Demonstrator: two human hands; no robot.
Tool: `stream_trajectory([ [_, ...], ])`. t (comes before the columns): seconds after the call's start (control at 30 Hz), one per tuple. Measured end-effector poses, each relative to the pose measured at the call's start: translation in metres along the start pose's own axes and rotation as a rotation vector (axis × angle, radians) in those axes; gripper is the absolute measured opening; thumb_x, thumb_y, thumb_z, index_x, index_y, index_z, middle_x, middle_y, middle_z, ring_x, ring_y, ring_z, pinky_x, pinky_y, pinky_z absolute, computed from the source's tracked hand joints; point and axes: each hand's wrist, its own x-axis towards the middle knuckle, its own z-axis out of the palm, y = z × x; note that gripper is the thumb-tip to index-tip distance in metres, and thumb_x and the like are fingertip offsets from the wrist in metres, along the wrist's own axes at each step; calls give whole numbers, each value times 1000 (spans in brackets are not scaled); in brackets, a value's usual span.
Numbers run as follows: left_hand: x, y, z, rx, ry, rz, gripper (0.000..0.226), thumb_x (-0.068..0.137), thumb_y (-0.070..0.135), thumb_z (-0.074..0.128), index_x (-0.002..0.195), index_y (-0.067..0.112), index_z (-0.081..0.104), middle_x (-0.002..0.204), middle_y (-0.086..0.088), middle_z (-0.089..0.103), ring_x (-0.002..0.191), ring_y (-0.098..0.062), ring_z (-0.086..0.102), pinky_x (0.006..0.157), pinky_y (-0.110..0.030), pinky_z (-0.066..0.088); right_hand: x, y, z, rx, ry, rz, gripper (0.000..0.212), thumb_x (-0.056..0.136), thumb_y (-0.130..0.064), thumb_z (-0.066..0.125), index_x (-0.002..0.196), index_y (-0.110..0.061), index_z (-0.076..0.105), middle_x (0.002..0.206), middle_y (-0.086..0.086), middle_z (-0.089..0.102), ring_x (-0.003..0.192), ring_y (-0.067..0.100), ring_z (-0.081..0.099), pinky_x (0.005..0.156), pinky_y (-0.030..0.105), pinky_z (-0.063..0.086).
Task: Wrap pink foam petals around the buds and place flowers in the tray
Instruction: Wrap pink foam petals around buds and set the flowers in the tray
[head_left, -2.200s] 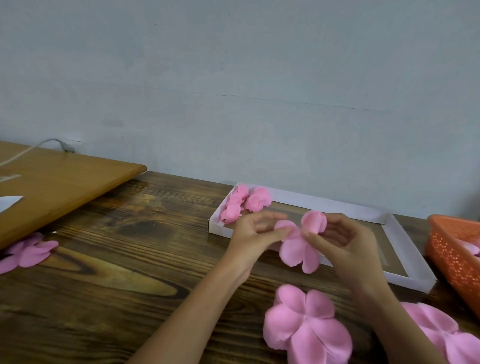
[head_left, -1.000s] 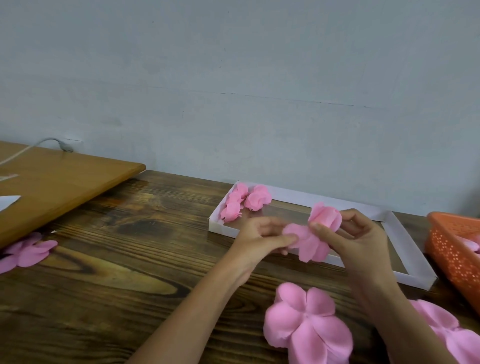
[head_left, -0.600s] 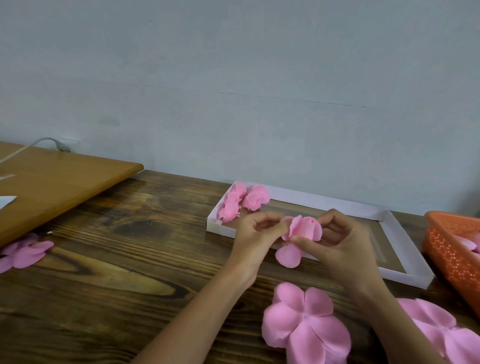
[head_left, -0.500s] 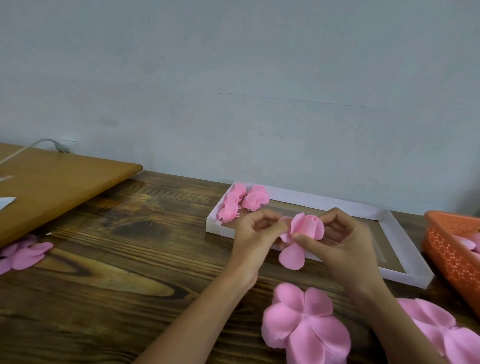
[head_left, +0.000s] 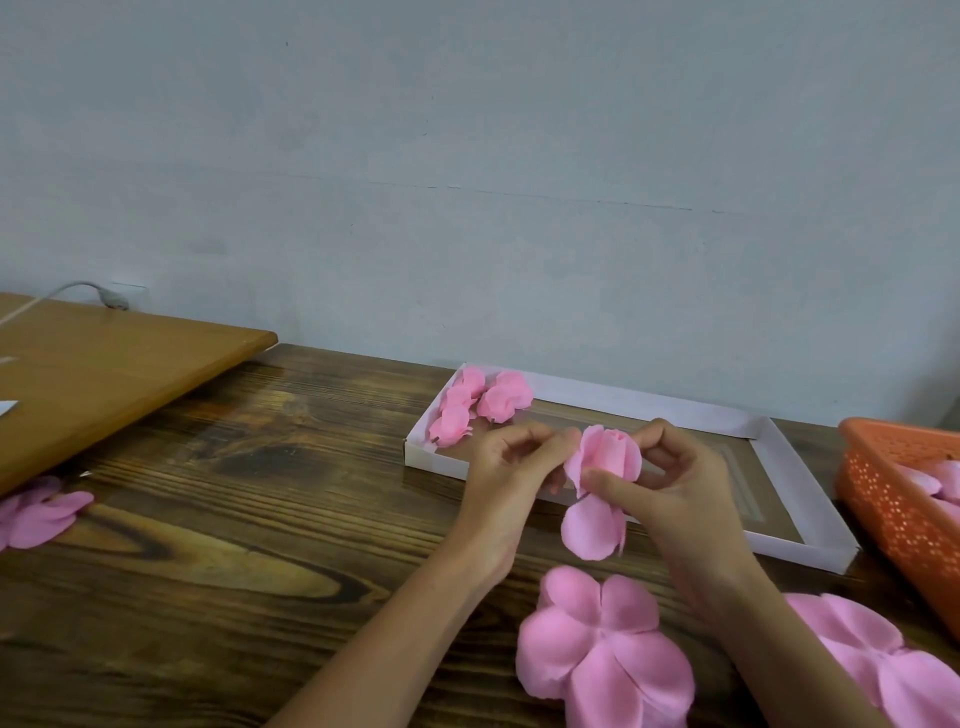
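A pink foam flower (head_left: 605, 460) is held above the table between both hands, its upper petals folded around the bud and one loose petal hanging below. My left hand (head_left: 511, 467) pinches its left edge. My right hand (head_left: 670, 491) grips it from the right, thumb pressed on the front. Behind them lies a shallow white tray (head_left: 810, 548) with finished pink flowers (head_left: 480, 405) in its far left corner. A flat petal piece (head_left: 602, 649) lies on the table in front of me.
An orange perforated basket (head_left: 904, 499) with pink petals stands at the right. More flat petal pieces lie at the bottom right (head_left: 883, 660) and far left (head_left: 36, 512). A raised light wooden board (head_left: 104, 364) with a cable covers the back left. A grey wall is behind.
More petals have been folded up around the bud, so the flower is tighter; one petal still hangs down. Both hands stayed in front of the tray, with the thumb now pressing the front.
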Motion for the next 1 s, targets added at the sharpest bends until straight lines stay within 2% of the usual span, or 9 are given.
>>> stream_trajectory([
  [0.1, 1, 1, 2, -162, 43, -58, 38, 90, 36, 77, 80, 1, 65, 78, -16, 55, 77, -32, 48, 67, -38, 42, -1, -3, 3, 51, 23, 29, 36, 60, -5, 91, 82, 1, 62, 81, 5, 77, 73, 15, 76, 60, 22, 57],
  [0.17, 0, 2, 4, -284, 108, -129, 37, 98, 39, 66, 97, 3, 66, 87, -15, 60, 86, -33, 55, 72, -38, 46, -3, -3, 7, 73, 23, 70, 33, 59, -10, 92, 76, -9, 64, 87, 8, 78, 77, 19, 77, 62, 25, 58],
  [0.27, -6, -4, 11, -501, 93, -297, 50, 102, 52, 54, 111, 6, 73, 106, -13, 71, 99, -30, 69, 84, -40, 55, -7, 1, 21, 98, 5, 126, 36, 64, 4, 95, 69, -16, 65, 87, 9, 79, 73, 21, 76, 59, 28, 57],
  [0.4, -10, -13, 12, -621, 71, -330, 75, 105, 57, 30, 96, 4, 82, 119, -20, 75, 109, -30, 75, 78, -36, 63, -16, 8, 41, 139, 20, 148, 31, 68, 16, 87, 79, 6, 60, 83, 12, 75, 64, 22, 72, 53, 25, 53],
  [0.53, -9, -15, 12, -644, 78, -325, 80, 101, 64, 32, 93, 0, 79, 119, -23, 73, 115, -37, 72, 94, -46, 56, -18, 10, 44, 114, 83, 148, 31, 68, 11, 88, 73, -8, 63, 87, 13, 77, 68, 26, 74, 57, 28, 56],
  [0.6, -8, -15, 13, -645, 82, -331, 84, 100, 67, 30, 92, 0, 80, 122, -23, 72, 117, -38, 71, 98, -48, 52, -18, 9, 43, 14, 89, 126, 30, 68, 5, 91, 77, -6, 64, 85, 9, 78, 73, 25, 76, 60, 28, 58],
  [0.73, -7, -14, 12, -647, 66, -354, 89, 99, 72, 28, 90, 3, 82, 126, -23, 72, 110, -37, 74, 86, -41, 60, -20, 8, 44, -384, 65, -18, 30, 67, -22, 97, 78, -26, 69, 85, -10, 74, 78, 6, 72, 66, 22, 58],
  [0.87, -7, -14, 14, -681, 91, -363, 89, 102, 68, 26, 84, 1, 81, 118, -27, 74, 108, -37, 75, 81, -41, 63, -19, 7, 46, -688, 125, -230, 27, 68, -35, 93, 79, -29, 70, 82, -14, 62, 76, 8, 60, 66, 30, 51],
  [1.0, -7, -14, 12, -691, 109, -413, 83, 100, 69, 35, 76, 1, 75, 79, -20, 73, 70, -30, 76, 55, -31, 60, -20, 8, 45, -840, 116, -290, 37, 73, -51, 86, 84, -30, 57, 79, -14, 64, 76, 14, 53, 61, 34, 45],
])
